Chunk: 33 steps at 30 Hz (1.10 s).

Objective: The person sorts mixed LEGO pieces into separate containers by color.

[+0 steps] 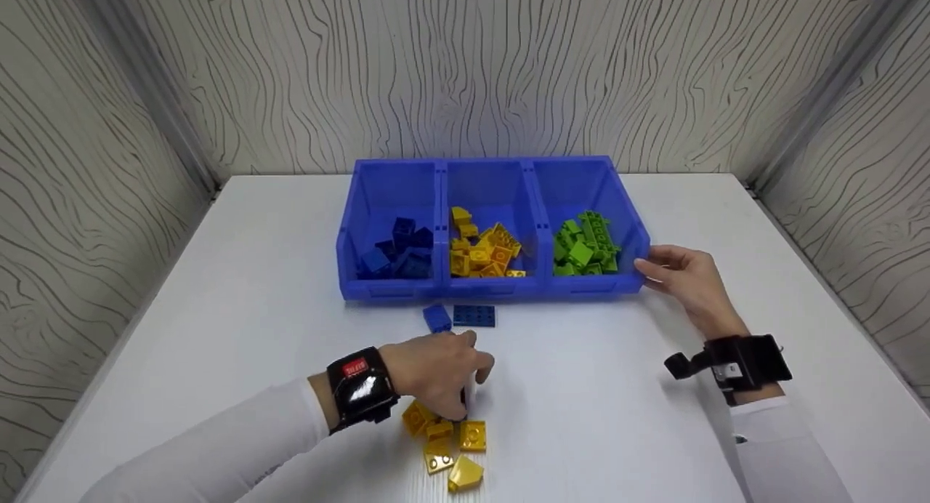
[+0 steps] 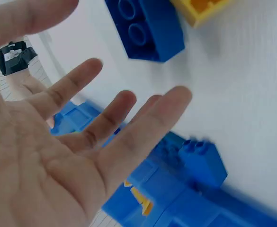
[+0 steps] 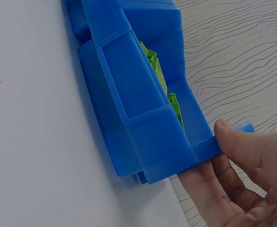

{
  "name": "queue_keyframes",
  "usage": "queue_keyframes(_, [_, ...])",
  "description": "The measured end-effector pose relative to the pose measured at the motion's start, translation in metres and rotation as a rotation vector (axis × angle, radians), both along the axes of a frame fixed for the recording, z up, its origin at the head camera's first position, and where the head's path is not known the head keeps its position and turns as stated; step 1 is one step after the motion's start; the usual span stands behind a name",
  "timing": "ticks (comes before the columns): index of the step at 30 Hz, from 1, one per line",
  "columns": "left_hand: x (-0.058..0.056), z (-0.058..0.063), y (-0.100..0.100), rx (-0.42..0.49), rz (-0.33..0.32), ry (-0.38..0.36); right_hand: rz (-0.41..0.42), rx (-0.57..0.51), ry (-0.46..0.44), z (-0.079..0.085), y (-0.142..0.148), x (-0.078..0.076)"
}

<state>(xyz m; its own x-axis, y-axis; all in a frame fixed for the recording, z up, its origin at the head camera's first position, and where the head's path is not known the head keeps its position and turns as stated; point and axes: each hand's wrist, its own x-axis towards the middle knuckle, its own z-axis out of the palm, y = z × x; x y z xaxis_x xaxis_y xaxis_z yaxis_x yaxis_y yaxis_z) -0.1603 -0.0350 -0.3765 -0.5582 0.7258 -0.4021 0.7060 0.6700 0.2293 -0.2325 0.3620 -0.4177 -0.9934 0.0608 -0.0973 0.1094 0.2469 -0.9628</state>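
My left hand (image 1: 436, 368) hovers low over the table, its fingers spread and apart. In the left wrist view a blue brick (image 2: 164, 35) lies just beyond the fingertips, untouched, with a yellow brick beside it; the hand mostly hides it from the head camera. Several loose yellow bricks (image 1: 472, 436) lie on the near side of this hand. On its far side are another blue brick (image 1: 437, 318) and a dark blue flat plate brick (image 1: 474, 315). My right hand (image 1: 686, 281) grips the right front corner of the blue three-compartment bin (image 1: 494, 291), thumb on the rim and fingers underneath.
Dark blue bricks (image 1: 403, 252) fill part of the bin's left compartment, yellow bricks (image 1: 483, 256) the middle one, green bricks (image 1: 585, 248) the right one. The bin stands near the back of the white table (image 1: 254, 270), before a wood-patterned wall (image 1: 479, 67).
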Motion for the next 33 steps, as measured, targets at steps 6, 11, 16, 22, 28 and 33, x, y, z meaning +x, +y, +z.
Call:
queue_keyframes(6, [-0.007,-0.011,0.0,0.074,0.008,-0.128,0.004,0.027,0.01,-0.002,-0.003,0.0])
queue_keyframes(11, [-0.013,-0.007,-0.005,0.139,0.047,-0.144,0.005,0.025,0.018,-0.002,-0.005,-0.001])
queue_keyframes(16, [-0.028,0.012,-0.02,0.18,0.116,-0.079,0.0,0.014,0.021,-0.001,-0.004,-0.001])
queue_keyframes(22, [-0.061,0.032,-0.052,0.295,0.209,0.094,-0.002,0.007,0.023,0.0,-0.003,0.0])
queue_keyframes(28, [-0.09,0.031,-0.073,0.345,0.352,0.162,-0.006,0.003,0.022,0.0,-0.002,0.0])
queue_keyframes(33, [-0.109,0.026,-0.078,0.362,0.397,0.169,-0.01,0.016,0.025,0.0,-0.001,0.001])
